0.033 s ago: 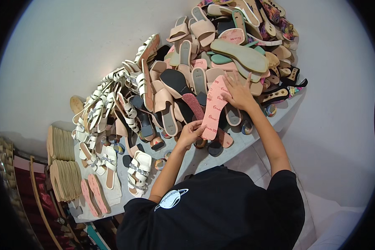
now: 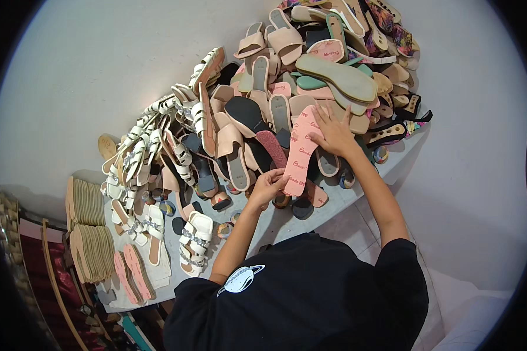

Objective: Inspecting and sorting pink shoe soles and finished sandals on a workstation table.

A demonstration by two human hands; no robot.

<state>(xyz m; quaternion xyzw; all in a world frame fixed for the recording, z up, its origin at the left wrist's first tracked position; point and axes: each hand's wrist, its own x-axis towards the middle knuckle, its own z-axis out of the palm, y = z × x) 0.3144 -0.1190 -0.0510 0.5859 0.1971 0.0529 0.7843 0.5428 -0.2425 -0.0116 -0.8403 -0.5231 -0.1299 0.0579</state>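
Observation:
A pink shoe insole (image 2: 301,155) with red printed script lies slanted over the sandal pile in front of me. My left hand (image 2: 268,188) pinches its narrow near end at the left edge, between thumb and fingers. Across the wide far end, my right hand (image 2: 335,131) rests with fingers spread, touching the right edge. Just left of the insole lies a glittery dark-pink strip (image 2: 271,148). A black sole (image 2: 246,114) and a beige slide sandal (image 2: 229,140) sit farther left. Under the insole's right side, a grey-lined sandal (image 2: 328,162) shows in part.
Sandals heap up along the grey table (image 2: 287,231). White strappy sandals (image 2: 140,149) crowd the left, near two stacks of tan insoles (image 2: 92,253) and a pair of pink insoles (image 2: 139,272). Large pale green soles (image 2: 339,77) lie at the far right. Walls stand behind and right.
My right hand has shifted very slightly toward me on the insole. The left hand and the insole look unmoved.

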